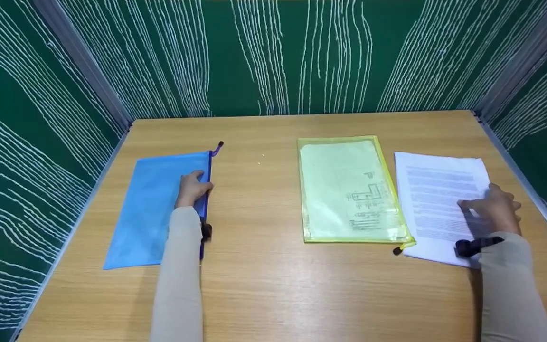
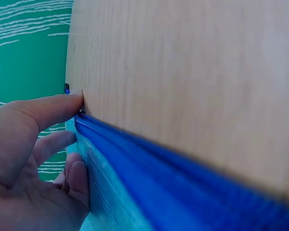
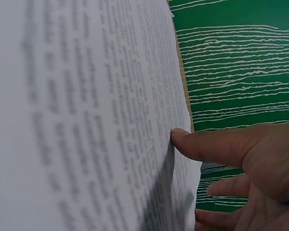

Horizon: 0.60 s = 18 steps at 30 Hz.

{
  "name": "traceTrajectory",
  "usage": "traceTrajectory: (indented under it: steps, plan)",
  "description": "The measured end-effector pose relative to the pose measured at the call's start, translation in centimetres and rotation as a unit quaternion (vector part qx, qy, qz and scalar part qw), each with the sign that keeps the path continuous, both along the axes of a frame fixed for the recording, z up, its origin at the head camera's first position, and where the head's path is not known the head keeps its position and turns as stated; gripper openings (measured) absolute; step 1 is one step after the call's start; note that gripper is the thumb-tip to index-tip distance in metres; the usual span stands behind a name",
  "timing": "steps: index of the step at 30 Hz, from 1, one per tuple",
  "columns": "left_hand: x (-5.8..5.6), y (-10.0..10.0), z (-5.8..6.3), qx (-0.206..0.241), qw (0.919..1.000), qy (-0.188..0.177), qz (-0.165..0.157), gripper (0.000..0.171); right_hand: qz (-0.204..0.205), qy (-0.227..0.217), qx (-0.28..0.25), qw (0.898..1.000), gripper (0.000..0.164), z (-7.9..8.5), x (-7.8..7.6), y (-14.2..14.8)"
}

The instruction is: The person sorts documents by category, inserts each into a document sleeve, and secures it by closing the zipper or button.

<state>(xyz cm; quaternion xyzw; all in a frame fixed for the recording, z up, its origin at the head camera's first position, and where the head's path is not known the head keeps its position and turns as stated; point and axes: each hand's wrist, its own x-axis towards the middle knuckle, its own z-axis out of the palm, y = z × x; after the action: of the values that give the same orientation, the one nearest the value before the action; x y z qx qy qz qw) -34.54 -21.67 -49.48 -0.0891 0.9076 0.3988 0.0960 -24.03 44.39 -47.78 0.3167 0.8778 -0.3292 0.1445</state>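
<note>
On the left of the table lies a blue zip folder [image 1: 147, 204] with a dark blue zipper edge along its right side. My left hand [image 1: 192, 189] rests on it, thumb at the zipper edge, fingers over the blue sheet. In the left wrist view, the thumb [image 2: 58, 108] reaches just past the zipper strip [image 2: 149, 168]. On the right is a stack of printed paper [image 1: 439, 190]. My right hand [image 1: 496, 209] is at its right edge. In the right wrist view, the thumb [image 3: 207, 144] touches the printed face, while the other fingers are beyond the edge.
Between the two hands lies a yellow zip folder [image 1: 340, 190] with a printed sheet inside; its lower right corner overlaps the paper stack. The wooden table [image 1: 254, 285] is bounded at the back and sides by green panels [image 1: 292, 57] with white lines.
</note>
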Motion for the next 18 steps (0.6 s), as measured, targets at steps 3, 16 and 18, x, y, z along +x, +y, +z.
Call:
traceTrajectory:
  steps: [3, 16, 18]
  plan:
    - [0.0, 0.1, 0.1, -0.003, 1.0000, 0.002, -0.007, 0.066, -0.009, -0.012, 0.002, 1.000, 0.104, 0.1, -0.1, 0.4]
    - [-0.1, 0.1, 0.2, -0.025, 0.9993, -0.003, -0.027, 0.064, 0.023, 0.090, -0.053, 0.994, 0.082, -0.6, 0.5, 2.0]
    - [0.0, 0.0, 0.2, -0.026, 0.9991, -0.009, -0.032, 0.065, 0.011, 0.091, -0.055, 0.994, 0.073, -0.8, 0.5, 2.1]
